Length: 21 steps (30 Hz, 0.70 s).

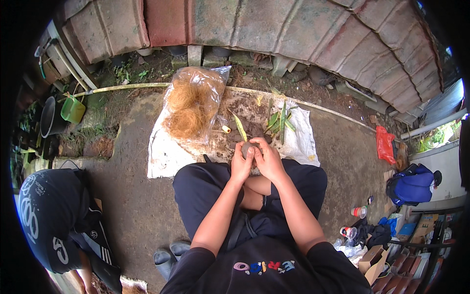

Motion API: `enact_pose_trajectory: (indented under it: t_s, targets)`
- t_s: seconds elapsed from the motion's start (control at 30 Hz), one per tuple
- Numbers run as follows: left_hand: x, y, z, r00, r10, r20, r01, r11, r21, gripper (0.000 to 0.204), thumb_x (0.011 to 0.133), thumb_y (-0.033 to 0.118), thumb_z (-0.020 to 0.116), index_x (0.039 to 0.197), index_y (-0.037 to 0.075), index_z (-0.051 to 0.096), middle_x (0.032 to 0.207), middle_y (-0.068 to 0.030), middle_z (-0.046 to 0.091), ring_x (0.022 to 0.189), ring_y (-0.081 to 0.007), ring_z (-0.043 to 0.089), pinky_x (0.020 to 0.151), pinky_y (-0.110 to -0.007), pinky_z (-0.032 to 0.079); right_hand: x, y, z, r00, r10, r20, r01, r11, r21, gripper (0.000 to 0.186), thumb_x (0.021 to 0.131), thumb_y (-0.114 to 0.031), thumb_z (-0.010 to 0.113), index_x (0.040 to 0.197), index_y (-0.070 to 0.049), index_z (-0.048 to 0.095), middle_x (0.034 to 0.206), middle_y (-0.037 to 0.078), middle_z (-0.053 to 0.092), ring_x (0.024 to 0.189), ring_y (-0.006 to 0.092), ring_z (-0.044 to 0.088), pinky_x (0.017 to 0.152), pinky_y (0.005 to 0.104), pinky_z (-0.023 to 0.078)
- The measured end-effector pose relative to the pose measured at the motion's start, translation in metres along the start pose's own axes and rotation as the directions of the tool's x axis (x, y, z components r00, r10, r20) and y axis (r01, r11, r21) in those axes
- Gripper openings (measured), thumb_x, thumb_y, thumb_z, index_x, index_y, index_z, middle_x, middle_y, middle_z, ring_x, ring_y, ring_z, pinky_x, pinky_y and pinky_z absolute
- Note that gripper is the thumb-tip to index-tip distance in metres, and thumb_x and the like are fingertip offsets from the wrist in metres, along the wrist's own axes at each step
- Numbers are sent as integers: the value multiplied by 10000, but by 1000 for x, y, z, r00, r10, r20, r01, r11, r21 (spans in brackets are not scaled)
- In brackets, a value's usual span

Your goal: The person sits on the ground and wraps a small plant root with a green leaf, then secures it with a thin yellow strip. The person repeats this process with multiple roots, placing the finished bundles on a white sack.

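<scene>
Both bare forearms rise from the dark short sleeves, the left from seven o'clock and the right from five, converging at a rounded, dark grey-brown, earthy lump (250, 148) held above the crossed legs in dark navy trousers (306, 188). The left hand (240, 164) cups the lump's nine-o'clock side, fingers curled and close together; the right hand (268, 158) wraps its three-o'clock side, fingers bent over the twelve-o'clock edge. The two thumbs lie near each other on the six-o'clock face; some fingertips are hidden. From the lump, a slender yellow-green leaf (239, 128) points toward eleven o'clock; whether it is fixed in the lump I cannot tell. A short pale-yellow cylinder (225, 129) and a clear plastic bag of golden-brown fibre (188, 110) sit toward ten, and long green leaves (282, 122) between one and two, on a soil-stained white sheet (306, 139).
</scene>
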<state>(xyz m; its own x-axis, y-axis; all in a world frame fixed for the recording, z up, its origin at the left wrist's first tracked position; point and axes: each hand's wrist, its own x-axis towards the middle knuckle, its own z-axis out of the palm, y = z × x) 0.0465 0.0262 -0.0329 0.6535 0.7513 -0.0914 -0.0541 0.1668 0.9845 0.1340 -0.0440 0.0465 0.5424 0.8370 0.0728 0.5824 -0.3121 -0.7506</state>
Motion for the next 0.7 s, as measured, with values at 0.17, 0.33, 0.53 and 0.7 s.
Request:
enact_pose_trajectory:
  t_s: [0.17, 0.33, 0.53, 0.7]
  targets:
    - [-6, 16, 2, 986, -154, 58, 158, 984, -85, 439, 1006, 387, 487, 1238, 14, 474, 899, -46, 564, 757, -102, 537, 638, -268, 474, -2, 12, 4, 994, 98, 49, -107, 960, 259, 269, 971, -112, 517, 1239, -102, 539, 909, 116, 655, 730, 199, 629, 669, 331, 508]
    - [-4, -1, 5, 990, -137, 40, 141, 984, -106, 368, 1029, 324, 422, 1236, 26, 483, 844, -9, 517, 697, -93, 525, 531, -260, 488, -7, 18, 4, 955, 243, 167, -295, 752, 589, 275, 975, -91, 519, 1249, -104, 536, 816, -2, 556, 661, 30, 479, 591, 206, 440]
    - [1, -22, 14, 988, -149, 35, 152, 943, -295, 384, 1048, 347, 343, 1190, 30, 506, 821, -42, 560, 611, -118, 550, 474, -262, 466, -16, 27, 4, 922, 352, 162, -343, 545, 765, 242, 973, -133, 551, 1215, -112, 551, 780, -29, 515, 634, 39, 478, 547, 181, 392]
    - [5, -26, 17, 975, -220, 29, 213, 896, -389, 462, 1046, 444, 306, 1126, 46, 526, 874, -76, 623, 554, -142, 554, 471, -254, 448, -19, 49, 6, 921, 382, 77, -294, 551, 781, 189, 1001, -226, 555, 1143, -103, 583, 736, -33, 508, 615, 31, 468, 517, 188, 376]
